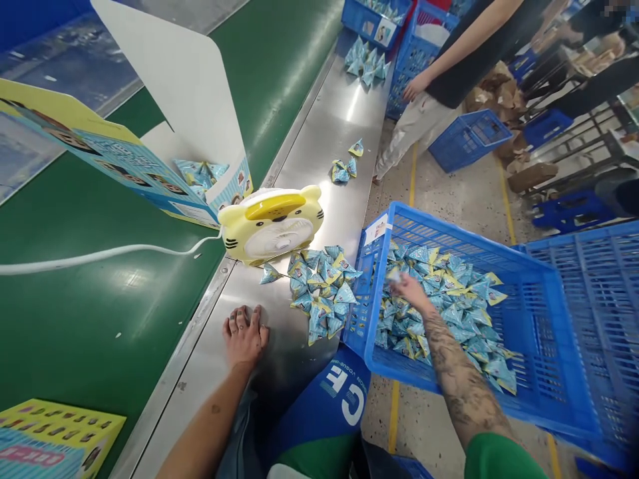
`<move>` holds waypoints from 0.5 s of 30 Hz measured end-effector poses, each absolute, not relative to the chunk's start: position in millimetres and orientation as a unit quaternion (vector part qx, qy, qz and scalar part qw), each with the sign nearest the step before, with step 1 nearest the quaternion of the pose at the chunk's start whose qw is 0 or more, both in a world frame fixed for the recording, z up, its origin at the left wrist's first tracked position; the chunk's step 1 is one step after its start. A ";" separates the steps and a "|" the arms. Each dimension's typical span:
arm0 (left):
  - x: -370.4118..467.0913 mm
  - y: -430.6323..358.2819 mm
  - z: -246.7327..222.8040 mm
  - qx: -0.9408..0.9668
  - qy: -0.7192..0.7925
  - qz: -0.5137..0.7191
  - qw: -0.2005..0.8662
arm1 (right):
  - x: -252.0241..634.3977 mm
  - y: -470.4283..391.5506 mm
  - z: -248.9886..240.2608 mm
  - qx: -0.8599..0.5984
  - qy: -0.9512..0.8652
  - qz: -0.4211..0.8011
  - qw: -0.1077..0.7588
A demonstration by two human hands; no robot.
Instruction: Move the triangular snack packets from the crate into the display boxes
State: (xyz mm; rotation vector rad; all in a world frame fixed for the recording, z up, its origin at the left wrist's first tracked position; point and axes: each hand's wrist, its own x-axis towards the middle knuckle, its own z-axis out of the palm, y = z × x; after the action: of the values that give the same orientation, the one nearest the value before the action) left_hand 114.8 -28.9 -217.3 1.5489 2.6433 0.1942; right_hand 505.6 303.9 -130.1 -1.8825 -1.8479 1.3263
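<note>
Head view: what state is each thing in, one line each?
Left hand: flat on the steel table, empty.
Right hand: in the blue crate, among packets; grip unclear.
Packet pile: loose on the table.
Display box: open, packets inside.
Tiger fan: tilted, cord attached.

Small blue triangular packets (449, 299) heaped loose inside the tilted blue crate (539, 313)

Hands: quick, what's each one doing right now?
Left hand: open, flat on the metal table, holding nothing.
Right hand: in the blue crate among packets; grip unclear.
</note>
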 end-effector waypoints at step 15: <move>114.3 -29.4 -217.7 0.504 0.861 0.066 0.034 | 459.3 290.9 -66.9 -0.500 -0.596 0.581 0.239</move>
State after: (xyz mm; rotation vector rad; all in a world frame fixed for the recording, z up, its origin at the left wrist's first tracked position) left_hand 114.3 -29.4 -217.7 1.5495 2.6461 0.2040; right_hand 459.3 290.9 -66.9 -1.3702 -1.6313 1.5917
